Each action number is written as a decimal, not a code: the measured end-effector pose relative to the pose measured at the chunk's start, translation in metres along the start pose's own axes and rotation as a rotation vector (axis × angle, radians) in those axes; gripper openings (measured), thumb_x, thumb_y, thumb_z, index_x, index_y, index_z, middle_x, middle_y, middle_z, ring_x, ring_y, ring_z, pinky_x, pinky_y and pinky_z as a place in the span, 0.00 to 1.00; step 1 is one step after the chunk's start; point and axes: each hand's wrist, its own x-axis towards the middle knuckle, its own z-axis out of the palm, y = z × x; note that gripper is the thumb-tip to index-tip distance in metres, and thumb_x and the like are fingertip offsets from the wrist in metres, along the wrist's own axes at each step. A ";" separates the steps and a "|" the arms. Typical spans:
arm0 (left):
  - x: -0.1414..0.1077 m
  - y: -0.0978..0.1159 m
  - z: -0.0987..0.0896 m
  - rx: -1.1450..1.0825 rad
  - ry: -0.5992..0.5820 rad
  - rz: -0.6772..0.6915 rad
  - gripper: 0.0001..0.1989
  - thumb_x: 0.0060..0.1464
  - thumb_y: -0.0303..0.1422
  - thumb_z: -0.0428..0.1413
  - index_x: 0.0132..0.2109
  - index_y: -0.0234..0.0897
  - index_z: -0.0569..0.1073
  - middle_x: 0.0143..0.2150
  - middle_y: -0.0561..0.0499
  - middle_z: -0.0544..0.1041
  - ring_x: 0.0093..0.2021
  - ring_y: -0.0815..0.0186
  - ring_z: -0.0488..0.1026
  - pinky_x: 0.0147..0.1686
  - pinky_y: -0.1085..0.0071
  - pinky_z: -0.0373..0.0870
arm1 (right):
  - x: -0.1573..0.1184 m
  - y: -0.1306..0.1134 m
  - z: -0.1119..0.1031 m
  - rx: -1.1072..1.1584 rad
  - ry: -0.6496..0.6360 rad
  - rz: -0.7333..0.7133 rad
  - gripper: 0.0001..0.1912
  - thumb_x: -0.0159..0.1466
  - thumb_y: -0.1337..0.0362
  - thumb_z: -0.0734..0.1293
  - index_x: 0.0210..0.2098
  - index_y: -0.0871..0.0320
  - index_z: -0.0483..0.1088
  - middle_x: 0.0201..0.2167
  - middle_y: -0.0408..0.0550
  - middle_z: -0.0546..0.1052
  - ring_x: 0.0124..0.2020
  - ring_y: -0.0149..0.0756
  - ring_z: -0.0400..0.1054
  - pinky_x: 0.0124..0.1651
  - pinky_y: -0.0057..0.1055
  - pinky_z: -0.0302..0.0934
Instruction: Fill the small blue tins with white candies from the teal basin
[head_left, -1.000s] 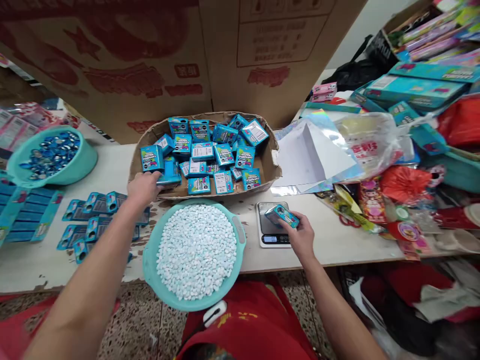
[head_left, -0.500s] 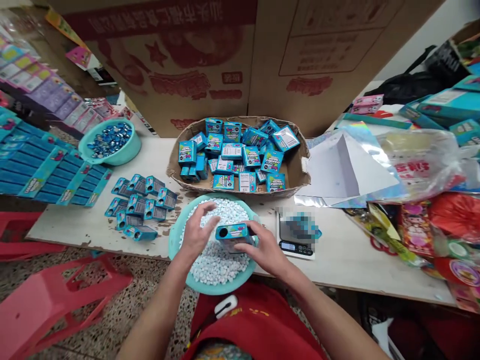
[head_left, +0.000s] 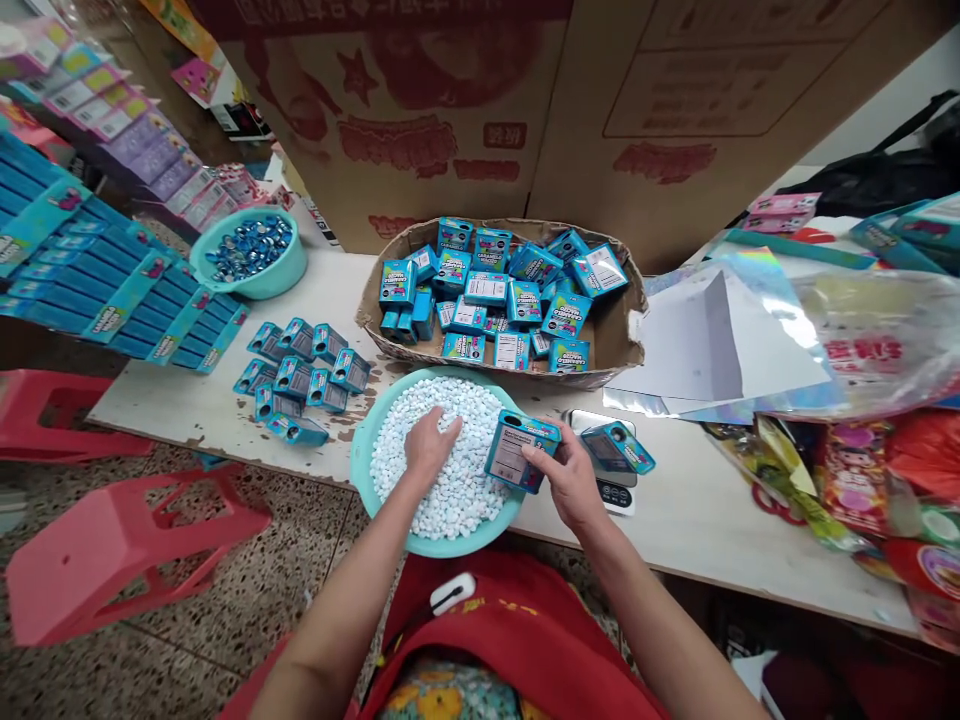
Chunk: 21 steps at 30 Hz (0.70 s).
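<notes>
My left hand [head_left: 431, 445] dips into the small white candies [head_left: 457, 510] that fill a turquoise basin [head_left: 362, 465]. Its thumb and index finger are apart; the other fingertips are partly hidden. At the basin's right rim, my right hand [head_left: 571, 478] grips a blue candy box [head_left: 516, 455], thumb across the printed panel facing me. Just beyond that hand, a second blue box [head_left: 616, 447] rests tilted on a digital scale [head_left: 616, 497], partly covered by the hand. To the left, several similar boxes [head_left: 294, 376] stand grouped on the table [head_left: 142, 405].
Behind the basin, a cut-down cardboard tray [head_left: 626, 360] holds many blue boxes. A smaller turquoise bowl [head_left: 277, 275] contains blue wrapped pieces. Stacked display cartons [head_left: 112, 270] stand at left, red stools [head_left: 112, 540] below. White sheets [head_left: 690, 335] and plastic packaging [head_left: 877, 340] lie at right.
My left hand has gone from above the basin down into the candies. My right hand has carried the box rightward and turned its printed panel toward me. The view has shifted slightly.
</notes>
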 end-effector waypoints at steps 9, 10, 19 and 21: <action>-0.022 0.038 -0.028 -0.863 -0.052 -0.218 0.17 0.44 0.43 0.59 0.36 0.36 0.67 0.26 0.54 0.69 0.23 0.69 0.67 0.22 0.74 0.63 | -0.003 -0.021 0.021 -0.552 -0.163 -0.268 0.17 0.55 0.56 0.70 0.41 0.55 0.69 0.37 0.47 0.75 0.38 0.42 0.69 0.42 0.36 0.63; -0.027 0.048 -0.033 -1.012 -0.080 -0.225 0.16 0.44 0.41 0.60 0.35 0.36 0.66 0.26 0.54 0.68 0.22 0.70 0.67 0.21 0.75 0.62 | -0.004 -0.022 0.026 -0.611 -0.182 -0.315 0.16 0.55 0.57 0.70 0.42 0.55 0.69 0.38 0.48 0.75 0.40 0.42 0.69 0.43 0.37 0.63; -0.045 0.081 -0.049 -1.304 0.000 -0.029 0.11 0.46 0.35 0.59 0.32 0.36 0.64 0.27 0.55 0.70 0.28 0.68 0.72 0.28 0.72 0.68 | -0.009 -0.032 0.050 -0.735 -0.295 -0.476 0.16 0.57 0.62 0.70 0.45 0.56 0.69 0.40 0.51 0.75 0.44 0.45 0.68 0.46 0.38 0.62; -0.044 0.079 -0.048 -1.282 0.002 -0.035 0.12 0.46 0.36 0.59 0.33 0.36 0.65 0.29 0.54 0.72 0.27 0.68 0.72 0.29 0.71 0.69 | -0.007 -0.033 0.049 -0.742 -0.285 -0.500 0.15 0.57 0.62 0.69 0.44 0.56 0.69 0.40 0.51 0.75 0.43 0.45 0.68 0.46 0.39 0.62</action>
